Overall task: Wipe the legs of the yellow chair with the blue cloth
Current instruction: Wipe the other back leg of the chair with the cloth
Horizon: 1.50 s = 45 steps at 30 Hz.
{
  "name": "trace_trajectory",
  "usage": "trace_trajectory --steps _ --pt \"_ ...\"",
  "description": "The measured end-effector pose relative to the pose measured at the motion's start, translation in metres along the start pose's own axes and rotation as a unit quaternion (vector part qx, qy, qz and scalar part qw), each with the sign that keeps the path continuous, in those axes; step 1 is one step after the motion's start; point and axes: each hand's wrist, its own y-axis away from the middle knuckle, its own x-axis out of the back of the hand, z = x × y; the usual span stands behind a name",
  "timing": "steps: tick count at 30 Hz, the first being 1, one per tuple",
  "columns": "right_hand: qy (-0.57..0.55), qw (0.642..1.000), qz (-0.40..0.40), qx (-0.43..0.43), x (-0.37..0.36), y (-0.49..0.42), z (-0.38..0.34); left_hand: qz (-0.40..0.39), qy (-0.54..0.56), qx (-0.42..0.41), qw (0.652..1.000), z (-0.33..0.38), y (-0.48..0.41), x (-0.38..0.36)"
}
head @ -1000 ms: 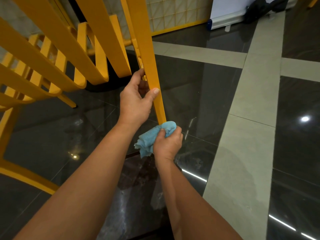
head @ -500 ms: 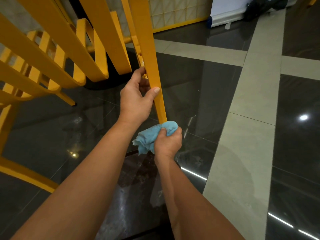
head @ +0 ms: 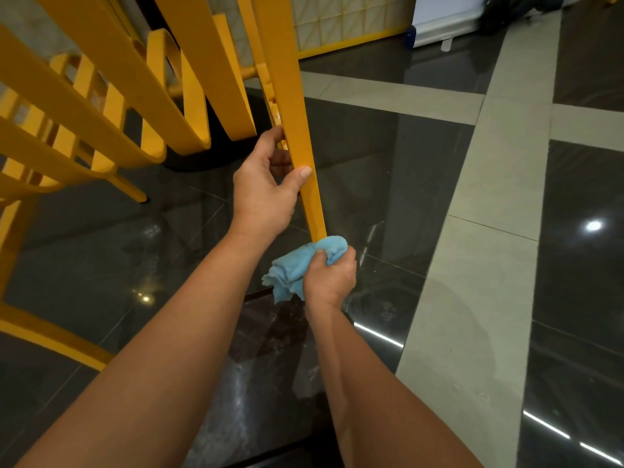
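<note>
- Right up close, the left hand (head: 263,194) grips the chair leg (head: 297,113) partway down, thumb laid across its front face and fingers curled round behind.
- Just below it, the right hand (head: 329,278) is fisted tight round the blue cloth (head: 297,268), which is bunched against the bottom end of that same leg. A loose wad of it sticks out to the left of the fist.
- The cloth hides the leg's foot, so I cannot tell whether it touches the floor.
- The leg slants up and away to the top edge as part of the yellow chair (head: 101,96), whose curved slats fill the upper left.
- Another yellow bar (head: 50,336) runs low along the left edge.
- Under everything lies a glossy dark floor (head: 388,170), crossed by pale grey bands (head: 472,298) and dotted with light glints.
- Far off at the top stand a yellow-framed lattice panel (head: 341,21) and a white board (head: 442,15).
</note>
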Motion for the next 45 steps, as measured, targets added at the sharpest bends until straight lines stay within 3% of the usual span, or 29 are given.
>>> trace_trajectory --steps 4,9,12,21,31,41,45 --pt "-0.020 0.997 -0.024 -0.065 -0.002 0.001 0.004 0.004 0.000 -0.002 1.000 -0.001 0.000 -0.001" --pt "0.031 0.998 -0.018 0.047 0.002 0.003 -0.005 0.007 -0.003 -0.005 1.000 -0.001 0.001 -0.003" --pt "0.029 0.997 -0.012 0.068 0.002 0.001 -0.003 0.010 -0.008 -0.007 1.000 0.000 0.001 -0.004" --pt "-0.042 0.994 -0.037 -0.097 -0.002 -0.003 0.011 0.008 -0.023 0.004 1.000 -0.005 0.002 -0.006" --pt "0.072 0.994 -0.030 0.081 0.008 -0.001 0.014 0.008 -0.018 0.010 1.000 -0.006 0.002 -0.006" --pt "0.004 0.993 -0.016 -0.117 0.008 -0.012 0.020 0.010 -0.016 0.007 1.000 -0.007 0.003 -0.006" --pt "0.041 0.997 -0.019 -0.058 0.002 -0.006 0.016 0.011 -0.019 0.004 1.000 -0.008 0.002 -0.006"
